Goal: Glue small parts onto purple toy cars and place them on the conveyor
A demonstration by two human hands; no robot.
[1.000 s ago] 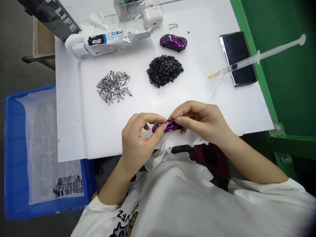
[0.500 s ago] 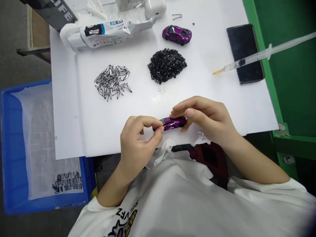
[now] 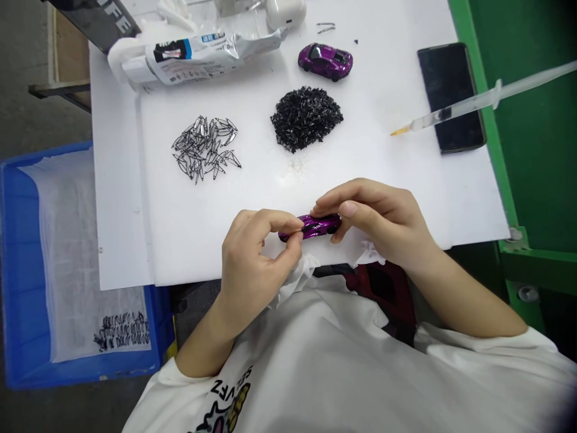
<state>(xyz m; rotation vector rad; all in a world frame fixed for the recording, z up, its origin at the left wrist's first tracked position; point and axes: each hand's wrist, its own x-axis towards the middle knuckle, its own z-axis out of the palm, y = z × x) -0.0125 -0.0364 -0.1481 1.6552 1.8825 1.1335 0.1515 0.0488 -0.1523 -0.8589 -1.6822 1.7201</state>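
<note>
My right hand (image 3: 378, 216) grips a purple toy car (image 3: 322, 225) by its right end, fingers over the far side and thumb nearer me. The car is held low over the near edge of the white board. My left hand (image 3: 264, 252) is closed in a pinch, thumb and forefinger meeting at the car's side window. A dark sliver shows at those fingertips; whether it is a loose piece or part of the car I cannot tell. Beyond the hands lie a pile of small black pieces (image 3: 306, 119) and a looser heap of clear black-rimmed pieces (image 3: 205, 147).
Another purple toy car (image 3: 325, 62) stands behind the black pile. A syringe (image 3: 469, 107) with an orange tip lies across a phone (image 3: 446, 78) at right. A white packet (image 3: 202, 57) lies at back left. A blue bin (image 3: 27, 270) holds paper with dark pieces.
My left fingertips have shifted slightly right along the car, from near its windscreen to its side window. My right hand keeps its hold on the car.
</note>
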